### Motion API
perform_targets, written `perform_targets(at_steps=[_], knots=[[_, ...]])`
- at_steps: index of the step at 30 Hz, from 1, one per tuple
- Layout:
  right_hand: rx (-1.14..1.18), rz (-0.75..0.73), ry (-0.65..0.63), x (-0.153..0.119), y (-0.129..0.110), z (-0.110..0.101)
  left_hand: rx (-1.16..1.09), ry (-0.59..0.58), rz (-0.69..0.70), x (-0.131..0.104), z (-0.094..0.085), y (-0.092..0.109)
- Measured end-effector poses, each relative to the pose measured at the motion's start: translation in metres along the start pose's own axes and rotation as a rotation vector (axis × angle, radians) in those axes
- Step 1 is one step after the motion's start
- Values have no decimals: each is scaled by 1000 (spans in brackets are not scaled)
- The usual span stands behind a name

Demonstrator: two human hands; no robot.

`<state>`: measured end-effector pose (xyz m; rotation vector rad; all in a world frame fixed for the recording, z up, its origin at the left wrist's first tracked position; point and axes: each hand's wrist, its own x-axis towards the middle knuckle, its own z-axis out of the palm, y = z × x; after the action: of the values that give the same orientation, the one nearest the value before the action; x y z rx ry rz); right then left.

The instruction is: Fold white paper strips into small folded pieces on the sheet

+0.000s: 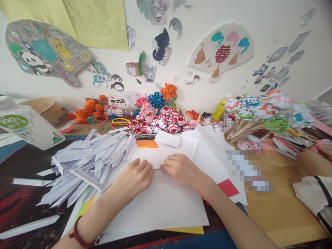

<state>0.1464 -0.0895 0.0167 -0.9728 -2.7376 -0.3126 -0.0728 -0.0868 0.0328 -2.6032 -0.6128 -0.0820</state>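
My left hand (141, 174) and my right hand (178, 169) are closed on the near edge of a small white paper (155, 159), a short gap between them. Under it lie large white sheets (155, 207), with yellow and orange paper showing at the edges. Beside my left forearm a heap of folded white paper strips (95, 159) spreads over the dark mat. A small folded white piece (168, 139) rests just beyond my hands. Red paper (228, 187) shows by my right forearm.
Red and white paper flowers (166, 121) line the wall behind. A white bottle (31, 124) tilts at the left. More flowers on sticks (246, 128) stand at the right, near another person's hand (315, 160) and sleeve. A blurred patch covers part of the wooden table.
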Motion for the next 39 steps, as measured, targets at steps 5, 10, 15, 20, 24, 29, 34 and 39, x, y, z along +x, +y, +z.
perform_targets(at_steps=[5,10,15,20,24,29,34,39], knots=[[44,15,-45,-1,-2,-7,-36,-1,-10,-1,2,-1],[75,43,-57,1,-3,-9,-75,35,-36,-1,3,-5],[80,74,-59,1,-1,-6,-113,31,-46,1,2,-6],[80,93,-42,1,-1,-3,-99,62,-28,2,7,-4],[79,91,-22,1,-1,0,-88,62,-34,2,9,-5],[39,70,-25,1,-2,-2,-103,54,-87,3,10,-4],[11,73,19,3,-4,-1,-179,70,-146,6,14,1],[132,103,122,5,-4,3,-283,92,-184,6,13,1]])
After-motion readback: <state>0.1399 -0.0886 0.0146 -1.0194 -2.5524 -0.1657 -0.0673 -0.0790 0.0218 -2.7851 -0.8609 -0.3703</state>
